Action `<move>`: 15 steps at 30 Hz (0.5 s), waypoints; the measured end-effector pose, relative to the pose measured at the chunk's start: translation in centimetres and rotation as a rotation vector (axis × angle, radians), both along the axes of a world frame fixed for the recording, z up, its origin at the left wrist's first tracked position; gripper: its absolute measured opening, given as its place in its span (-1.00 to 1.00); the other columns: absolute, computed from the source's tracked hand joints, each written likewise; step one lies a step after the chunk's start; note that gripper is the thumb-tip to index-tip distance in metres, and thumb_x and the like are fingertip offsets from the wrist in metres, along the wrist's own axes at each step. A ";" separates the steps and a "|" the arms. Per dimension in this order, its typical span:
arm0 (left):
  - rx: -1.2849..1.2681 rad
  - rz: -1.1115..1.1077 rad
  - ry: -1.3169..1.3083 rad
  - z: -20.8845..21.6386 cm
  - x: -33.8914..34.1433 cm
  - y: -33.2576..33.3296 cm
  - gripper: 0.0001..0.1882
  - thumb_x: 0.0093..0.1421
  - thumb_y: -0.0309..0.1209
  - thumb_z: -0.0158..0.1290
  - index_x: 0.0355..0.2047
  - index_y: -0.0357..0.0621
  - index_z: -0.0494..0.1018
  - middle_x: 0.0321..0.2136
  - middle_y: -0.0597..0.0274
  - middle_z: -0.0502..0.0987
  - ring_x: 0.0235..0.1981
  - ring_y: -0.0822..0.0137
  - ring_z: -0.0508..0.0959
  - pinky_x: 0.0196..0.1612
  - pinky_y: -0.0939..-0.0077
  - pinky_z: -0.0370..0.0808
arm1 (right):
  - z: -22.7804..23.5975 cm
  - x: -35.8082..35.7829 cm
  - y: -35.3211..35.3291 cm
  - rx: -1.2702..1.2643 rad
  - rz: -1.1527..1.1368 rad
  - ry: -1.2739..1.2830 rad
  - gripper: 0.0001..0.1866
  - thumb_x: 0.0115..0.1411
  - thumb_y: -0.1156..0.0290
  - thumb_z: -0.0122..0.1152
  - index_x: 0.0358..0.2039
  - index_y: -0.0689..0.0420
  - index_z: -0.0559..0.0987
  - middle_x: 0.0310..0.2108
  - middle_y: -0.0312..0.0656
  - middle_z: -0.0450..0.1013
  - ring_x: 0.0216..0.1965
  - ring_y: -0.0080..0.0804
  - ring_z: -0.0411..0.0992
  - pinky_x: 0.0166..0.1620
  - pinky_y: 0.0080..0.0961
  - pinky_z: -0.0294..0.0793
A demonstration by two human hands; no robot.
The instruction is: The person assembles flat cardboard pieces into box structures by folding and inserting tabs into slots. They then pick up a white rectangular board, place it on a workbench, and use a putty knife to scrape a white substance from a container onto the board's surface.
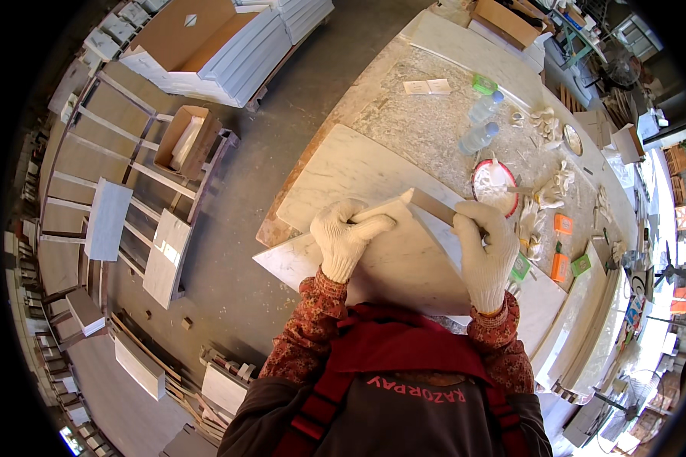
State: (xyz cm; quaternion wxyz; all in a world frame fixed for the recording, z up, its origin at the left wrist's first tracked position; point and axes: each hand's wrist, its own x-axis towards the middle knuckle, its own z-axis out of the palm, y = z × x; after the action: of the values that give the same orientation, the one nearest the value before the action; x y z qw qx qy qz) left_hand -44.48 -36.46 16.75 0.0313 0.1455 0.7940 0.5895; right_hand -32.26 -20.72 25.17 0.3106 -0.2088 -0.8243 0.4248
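Observation:
Both my hands wear white knit gloves. My left hand (347, 238) is closed on the upper edge of a pale veined marble slab (408, 263), which is tilted up in front of me. My right hand (486, 250) grips a putty knife (433, 206), its flat grey blade pointing left to the slab's top corner. Whitish material shows at the blade's tip; whether the blade touches the stone is hard to tell. The handle is hidden in my fingers. Under the tilted slab, another marble slab (335, 164) lies flat on the worktable (392, 107).
A red-rimmed bowl of white paste (494, 185) stands beyond my right hand. Nearby are two plastic bottles (480, 137), loose gloves (560, 185) and small orange boxes (560, 266). At left, a metal rack (141, 171) holds slabs and a cardboard box (187, 141).

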 end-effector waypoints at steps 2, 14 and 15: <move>-0.002 0.000 0.015 -0.1 0.0 0.0 -0.72 -0.21 -0.34 0.32 -0.60 -0.32 0.53 -0.73 0.34 0.36 -0.64 0.52 0.33 -0.55 0.57 0.29 | 0.1 0.0 0.0 0.000 0.003 0.007 -0.87 0.15 0.56 0.31 -0.25 0.20 0.66 -0.41 -0.23 0.57 -0.50 -0.57 0.42 -0.41 -0.62 0.41; 0.022 0.007 -0.031 -0.6 0.1 0.0 -0.76 -0.19 -0.38 0.32 -0.60 -0.30 0.54 -0.73 0.38 0.38 -0.66 0.55 0.35 -0.57 0.59 0.28 | -1.6 -0.4 0.7 -0.141 0.031 0.029 -0.87 0.20 0.55 0.25 -0.23 0.23 0.64 -0.38 -0.23 0.57 -0.41 -0.58 0.48 -0.33 -0.60 0.46; 0.026 0.007 -0.032 -0.6 0.1 0.0 -0.76 -0.19 -0.38 0.32 -0.60 -0.30 0.54 -0.73 0.38 0.38 -0.66 0.55 0.35 -0.57 0.59 0.28 | -1.7 -0.5 0.8 -0.213 0.028 0.037 -0.87 0.22 0.54 0.23 -0.22 0.24 0.64 -0.38 -0.23 0.56 -0.40 -0.58 0.49 -0.33 -0.60 0.46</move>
State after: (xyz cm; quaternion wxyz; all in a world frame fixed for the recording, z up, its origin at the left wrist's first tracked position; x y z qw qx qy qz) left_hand -44.36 -36.45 16.16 0.0400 0.1335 0.7862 0.6021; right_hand -32.79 -19.87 23.45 0.2956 -0.2214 -0.7714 0.5181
